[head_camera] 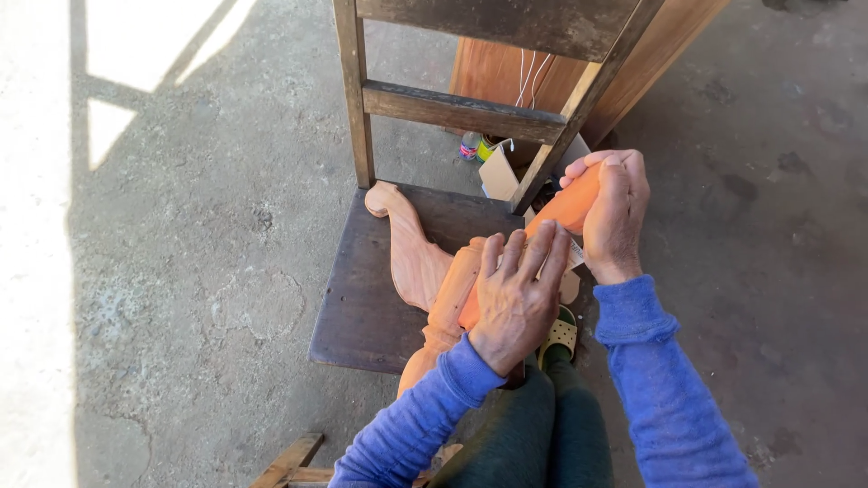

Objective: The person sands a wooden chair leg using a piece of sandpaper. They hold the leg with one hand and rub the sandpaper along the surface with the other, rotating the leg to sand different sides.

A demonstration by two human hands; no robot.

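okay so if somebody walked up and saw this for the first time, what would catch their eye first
First, the two hands at centre right: the left hand presses flat on a carved wooden piece lying across a dark chair seat, while the right hand grips an orange sheet wrapped over the piece's far end. Then the bright blue sleeves at the bottom, against grey concrete floor.

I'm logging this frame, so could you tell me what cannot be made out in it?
- Head view: the middle of the carved wooden leg is hidden under the left hand and right hand.
- The small bottles behind the chair are too small to identify.
- The chair's top rail is cut off by the upper edge.
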